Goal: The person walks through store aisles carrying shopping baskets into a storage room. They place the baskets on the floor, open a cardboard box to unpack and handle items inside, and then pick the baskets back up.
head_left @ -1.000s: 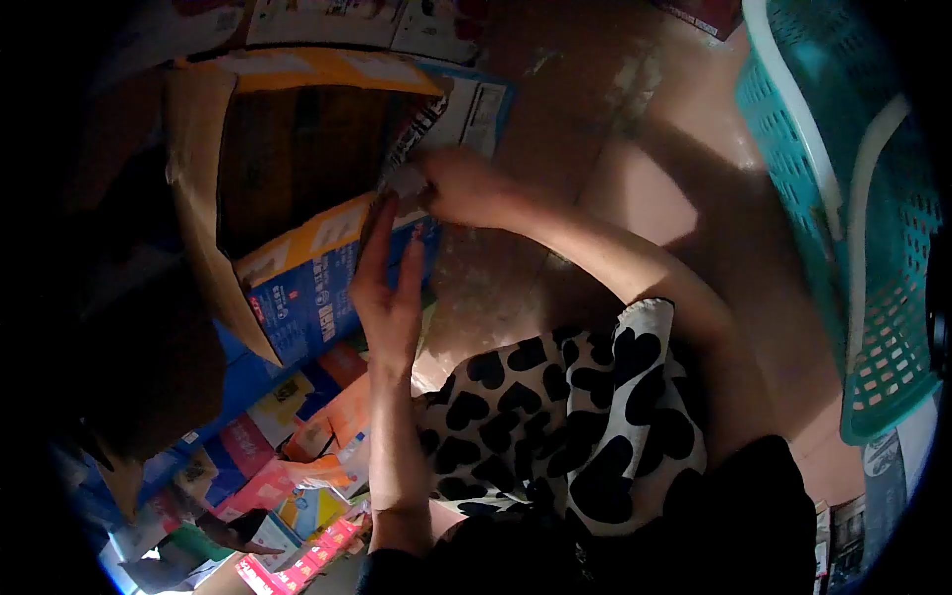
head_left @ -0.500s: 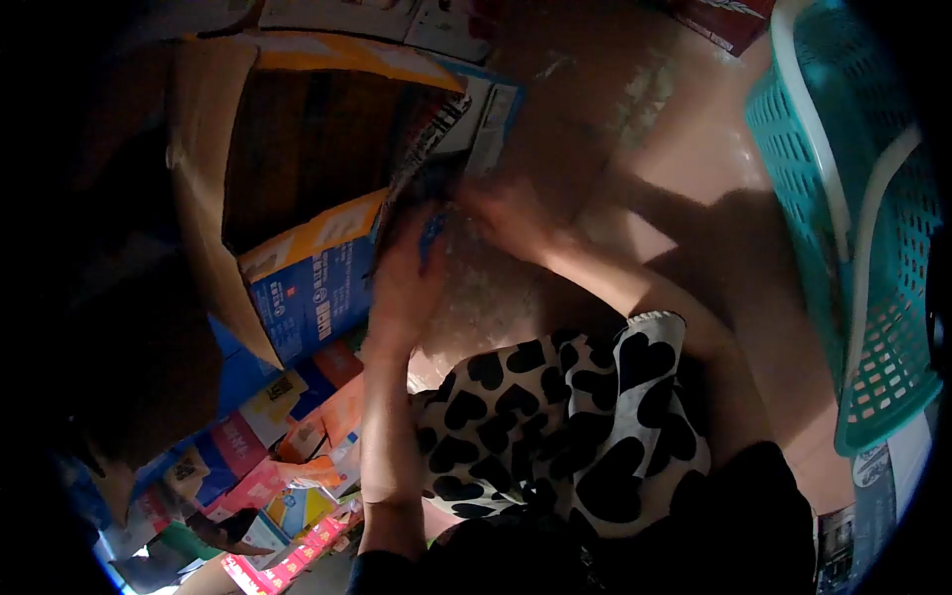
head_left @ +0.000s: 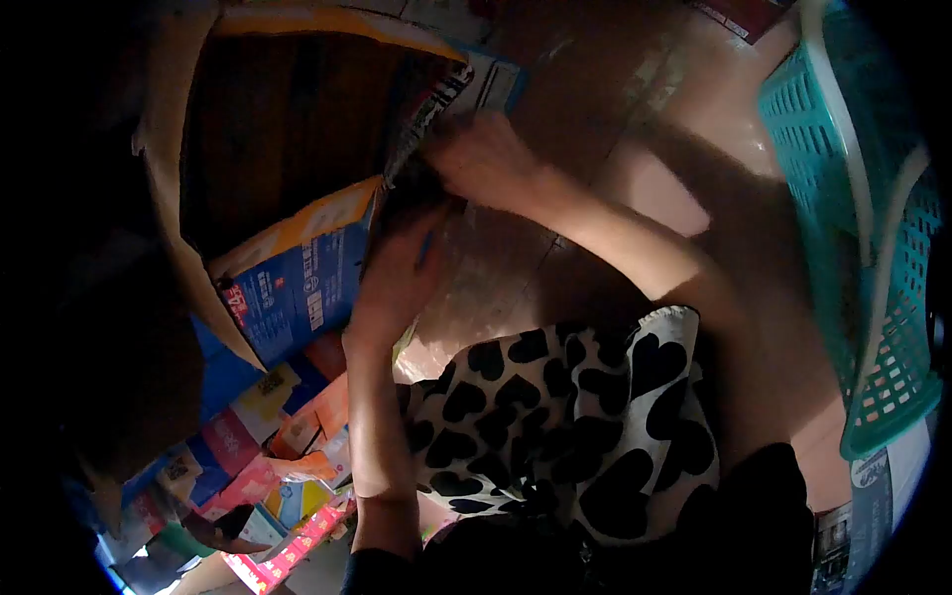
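Observation:
An open cardboard box [head_left: 307,288] with blue sides and orange edges stands at the left, its dark opening facing up. A crinkled, dark printed piece [head_left: 426,119] lies along its right edge. My right hand [head_left: 486,159] is at that piece, fingers bent and closed, their tips in shadow. Below it, my left hand [head_left: 402,273] is beside the box's blue side, its fingers curled toward the same dark spot. What lies between the two hands is too dark to make out.
A teal plastic basket [head_left: 808,129] with pale handles stands on the floor at the right. Several colourful packages [head_left: 238,436] are piled at lower left. A dark red box [head_left: 744,15] lies at the top. Heart-patterned cloth [head_left: 555,426] covers my lap.
My right hand has moved up and slightly left along the box's edge. The left hand has shifted a little left and down. The box appears further left in view.

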### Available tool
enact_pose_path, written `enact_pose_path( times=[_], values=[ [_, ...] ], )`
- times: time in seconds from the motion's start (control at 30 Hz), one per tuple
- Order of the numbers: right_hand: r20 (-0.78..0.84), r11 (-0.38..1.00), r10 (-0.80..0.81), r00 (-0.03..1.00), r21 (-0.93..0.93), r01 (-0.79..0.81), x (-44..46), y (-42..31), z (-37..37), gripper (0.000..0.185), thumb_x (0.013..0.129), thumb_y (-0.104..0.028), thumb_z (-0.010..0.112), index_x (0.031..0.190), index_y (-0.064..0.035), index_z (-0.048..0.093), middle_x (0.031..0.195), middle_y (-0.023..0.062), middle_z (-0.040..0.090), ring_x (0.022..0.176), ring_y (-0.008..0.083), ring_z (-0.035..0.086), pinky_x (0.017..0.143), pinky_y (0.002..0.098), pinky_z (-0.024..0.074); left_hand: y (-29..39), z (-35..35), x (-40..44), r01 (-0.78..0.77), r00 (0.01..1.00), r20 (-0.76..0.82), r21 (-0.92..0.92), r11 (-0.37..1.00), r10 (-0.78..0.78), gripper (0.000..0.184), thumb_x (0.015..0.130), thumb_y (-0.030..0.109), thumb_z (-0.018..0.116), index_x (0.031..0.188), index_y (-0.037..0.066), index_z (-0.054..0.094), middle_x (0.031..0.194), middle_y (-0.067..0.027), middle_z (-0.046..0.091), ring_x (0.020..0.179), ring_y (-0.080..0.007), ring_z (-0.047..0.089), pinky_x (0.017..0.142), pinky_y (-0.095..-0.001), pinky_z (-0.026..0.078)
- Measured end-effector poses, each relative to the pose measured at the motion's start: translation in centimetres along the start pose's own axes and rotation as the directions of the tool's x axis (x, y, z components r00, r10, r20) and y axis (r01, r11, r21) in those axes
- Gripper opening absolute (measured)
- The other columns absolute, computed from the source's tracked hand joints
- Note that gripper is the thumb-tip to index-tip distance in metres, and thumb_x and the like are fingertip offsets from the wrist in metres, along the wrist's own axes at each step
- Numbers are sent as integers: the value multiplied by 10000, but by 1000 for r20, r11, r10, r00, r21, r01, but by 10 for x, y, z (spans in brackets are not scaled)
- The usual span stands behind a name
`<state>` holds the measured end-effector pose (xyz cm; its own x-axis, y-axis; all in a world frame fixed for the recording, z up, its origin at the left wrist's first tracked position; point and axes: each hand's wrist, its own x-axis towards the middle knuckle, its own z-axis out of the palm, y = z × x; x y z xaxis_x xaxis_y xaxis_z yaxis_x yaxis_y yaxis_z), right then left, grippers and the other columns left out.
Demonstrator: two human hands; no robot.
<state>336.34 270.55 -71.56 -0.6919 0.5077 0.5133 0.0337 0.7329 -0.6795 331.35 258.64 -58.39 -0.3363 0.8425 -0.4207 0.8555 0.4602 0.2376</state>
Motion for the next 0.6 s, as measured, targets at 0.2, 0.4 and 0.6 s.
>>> enact_pose_path(
  times=[0.2, 0.4, 0.6],
  values=[
    [-104, 961, 277, 955, 13, -277, 9, 12, -7, 325, 693, -313, 690, 923, -84, 709, 1149, 191, 547, 1037, 329, 553, 800, 448, 493, -3, 3, 1, 35, 999, -10, -21, 999, -35, 331, 886, 127, 515, 1201, 55, 588, 1247, -186, 562, 1195, -342, 503, 1027, -375, 367],
    [-134, 899, 337, 932, -249, -361, 25, -10, 14, 714, 701, -411, 674, 1287, -36, 514, 1514, 224, 144, 1390, 380, 158, 1089, 565, 182, -2, 0, 2, 77, 996, 38, -8, 997, -77, 360, 872, 130, 525, 1222, 61, 573, 1269, -182, 546, 1204, -347, 491, 1044, -373, 351],
    [-302, 959, 229, 926, -92, -267, 22, 11, 34, 488, 778, -234, 590, 1165, 62, 581, 1467, 287, 235, 1370, 480, 177, 1046, 648, 218, -4, 2, 0, 83, 996, 32, -29, 996, -82, 359, 872, 126, 527, 1223, 63, 572, 1265, -180, 549, 1208, -344, 488, 1047, -373, 349]
  ],
)
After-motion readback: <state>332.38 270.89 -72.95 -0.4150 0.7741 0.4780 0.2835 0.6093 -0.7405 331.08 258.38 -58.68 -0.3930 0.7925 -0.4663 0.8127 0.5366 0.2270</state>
